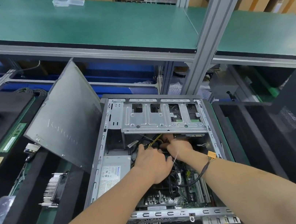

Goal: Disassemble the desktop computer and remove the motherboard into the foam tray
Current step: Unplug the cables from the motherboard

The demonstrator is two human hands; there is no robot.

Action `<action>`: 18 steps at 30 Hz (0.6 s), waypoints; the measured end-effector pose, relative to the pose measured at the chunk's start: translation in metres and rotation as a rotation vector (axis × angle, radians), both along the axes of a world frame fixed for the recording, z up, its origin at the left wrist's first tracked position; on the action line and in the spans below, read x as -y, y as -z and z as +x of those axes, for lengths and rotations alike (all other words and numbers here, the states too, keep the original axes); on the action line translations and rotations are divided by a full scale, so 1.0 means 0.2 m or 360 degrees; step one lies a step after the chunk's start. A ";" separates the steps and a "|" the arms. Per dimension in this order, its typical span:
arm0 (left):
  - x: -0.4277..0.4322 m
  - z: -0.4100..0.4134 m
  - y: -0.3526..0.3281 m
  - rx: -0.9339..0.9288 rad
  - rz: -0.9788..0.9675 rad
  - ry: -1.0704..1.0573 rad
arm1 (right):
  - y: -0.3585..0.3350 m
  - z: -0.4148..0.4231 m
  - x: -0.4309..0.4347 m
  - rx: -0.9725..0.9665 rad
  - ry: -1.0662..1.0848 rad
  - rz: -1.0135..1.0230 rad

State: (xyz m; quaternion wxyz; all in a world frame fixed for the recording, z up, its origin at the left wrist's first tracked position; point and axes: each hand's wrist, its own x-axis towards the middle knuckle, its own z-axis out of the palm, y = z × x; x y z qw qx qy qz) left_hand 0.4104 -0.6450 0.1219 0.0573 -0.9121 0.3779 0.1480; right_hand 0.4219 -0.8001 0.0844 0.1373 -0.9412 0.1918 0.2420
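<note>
My left hand [151, 162] and right hand [180, 146] reach inside the open grey metal computer case [95, 177]; black-and-yellow cables [156, 139] surround my fingers [141, 148], whose grip I cannot tell.

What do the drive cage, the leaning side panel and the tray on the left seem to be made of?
Drive cage: bare sheet metal, probably galvanised steel; dull silver, stamped ribs and holes.
Side panel: sheet metal too, matt grey paint, embossed logo.
Tray: likely black foam; matt, thick soft-looking walls.
</note>
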 end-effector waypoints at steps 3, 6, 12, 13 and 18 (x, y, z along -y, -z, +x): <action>0.00 0.00 0.00 -0.0004 0.0001 0.0003 | 0.01 0.00 0.01 0.0044 0.0006 0.0028; 0.00 0.00 0.00 -0.0004 0.0001 0.0001 | 0.01 -0.01 0.00 0.0037 0.0016 0.0047; 0.00 0.00 -0.01 -0.0020 0.0011 -0.0010 | -0.03 -0.01 -0.01 -0.0015 -0.0057 -0.0012; 0.00 0.00 -0.01 -0.0022 0.0014 -0.0010 | -0.03 -0.02 -0.02 -0.0028 -0.0043 -0.0014; -0.01 0.00 -0.01 -0.0026 0.0002 -0.0011 | -0.04 -0.02 -0.02 0.0103 0.0027 0.0013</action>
